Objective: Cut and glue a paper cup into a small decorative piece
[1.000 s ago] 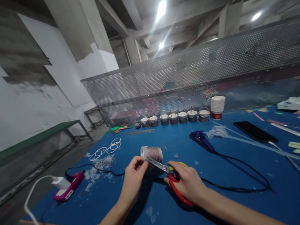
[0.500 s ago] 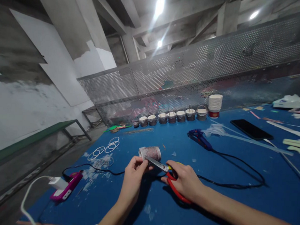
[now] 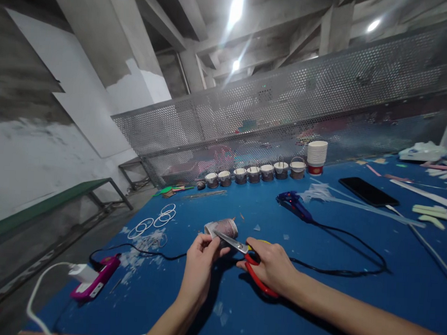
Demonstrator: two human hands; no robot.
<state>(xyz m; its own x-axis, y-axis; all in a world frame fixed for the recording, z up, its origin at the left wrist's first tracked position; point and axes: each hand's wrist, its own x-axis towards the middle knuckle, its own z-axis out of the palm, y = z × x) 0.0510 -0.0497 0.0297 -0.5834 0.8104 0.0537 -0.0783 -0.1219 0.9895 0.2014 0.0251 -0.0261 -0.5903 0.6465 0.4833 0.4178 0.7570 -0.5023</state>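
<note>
A small grey-brown cup [image 3: 226,228] lies on its side above the blue table, and my left hand [image 3: 201,258] grips it by its lower left edge, thumb and fingers pinched. My right hand [image 3: 273,266] is wrapped round the red and yellow handles of a pair of scissors [image 3: 238,245]. The scissor blades point left and rest against the side of the cup, close to my left thumb. Whether the blade tips cut into anything is too small to tell.
Several coated cups [image 3: 253,174] line the back edge, beside stacked paper cups [image 3: 316,156]. A blue glue gun [image 3: 294,206] and phone [image 3: 368,191] lie right. White rings [image 3: 165,215] and a magenta power strip [image 3: 96,279] are left. The gun's black cable crosses behind my hands.
The scissor blades sit slightly further left and higher along the cup. My hands keep their grips. The whole view has shifted a little.
</note>
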